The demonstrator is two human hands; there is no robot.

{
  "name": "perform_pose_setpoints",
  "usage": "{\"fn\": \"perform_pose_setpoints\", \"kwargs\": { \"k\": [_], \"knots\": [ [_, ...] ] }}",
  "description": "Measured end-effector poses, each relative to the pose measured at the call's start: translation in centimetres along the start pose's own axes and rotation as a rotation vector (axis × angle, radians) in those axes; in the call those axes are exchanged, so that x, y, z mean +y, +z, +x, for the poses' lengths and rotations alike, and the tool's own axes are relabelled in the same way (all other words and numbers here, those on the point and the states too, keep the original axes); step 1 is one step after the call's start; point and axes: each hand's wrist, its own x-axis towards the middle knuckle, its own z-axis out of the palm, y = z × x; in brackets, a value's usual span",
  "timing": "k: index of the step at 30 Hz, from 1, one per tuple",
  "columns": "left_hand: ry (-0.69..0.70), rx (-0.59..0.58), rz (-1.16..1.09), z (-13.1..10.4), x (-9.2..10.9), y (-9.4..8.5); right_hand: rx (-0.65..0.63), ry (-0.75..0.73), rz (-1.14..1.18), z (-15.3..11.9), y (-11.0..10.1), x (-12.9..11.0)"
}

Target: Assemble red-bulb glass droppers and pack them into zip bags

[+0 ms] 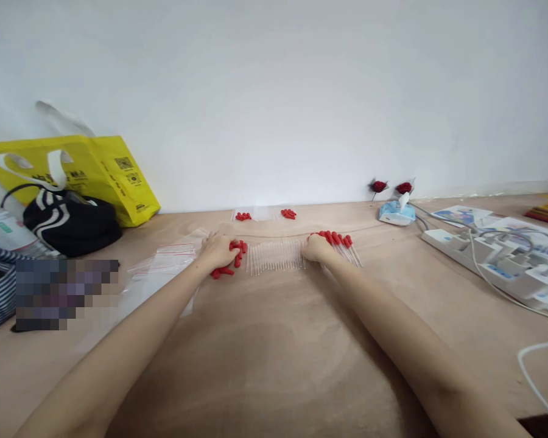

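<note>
A row of thin clear tubes (276,257) lies side by side on the wooden table between my hands. At its left, my left hand (219,250) is over a small pile of red caps (223,271), fingers bent around some of them; whether one is pinched cannot be made out. My right hand (316,248) is at the right end of the row, fingers closed, and what they hold is hidden. Just right of it lie several tubes with red caps (338,238) on their far ends.
Clear zip bags (164,267) lie left of the caps. Behind the row is a bag with red pieces (262,213). A yellow bag (137,182) and black pouch (73,222) stand left. Tissues (396,213) and power strips with cables (497,261) are right.
</note>
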Motion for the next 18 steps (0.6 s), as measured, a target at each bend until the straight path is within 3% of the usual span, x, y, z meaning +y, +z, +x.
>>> {"fn": "perform_pose_setpoints", "kwargs": {
  "k": [7, 12, 15, 18],
  "knots": [
    [0.036, -0.062, 0.036, 1.2, 0.1, -0.2, -0.049, -0.077, 0.005, 0.2, -0.3, -0.6],
    [0.199, -0.118, 0.007, 1.4, 0.0, -1.1, 0.009, -0.156, 0.018, -2.1, -1.3, -0.7],
    [0.290, -0.151, -0.024, 1.6, -0.1, -1.4, 0.092, -0.325, 0.043, -4.3, -1.2, 0.2],
    [0.317, -0.141, -0.065, 1.6, -0.1, -1.2, 0.169, -0.635, 0.095, -6.2, 0.0, 1.6]
  ]
}}
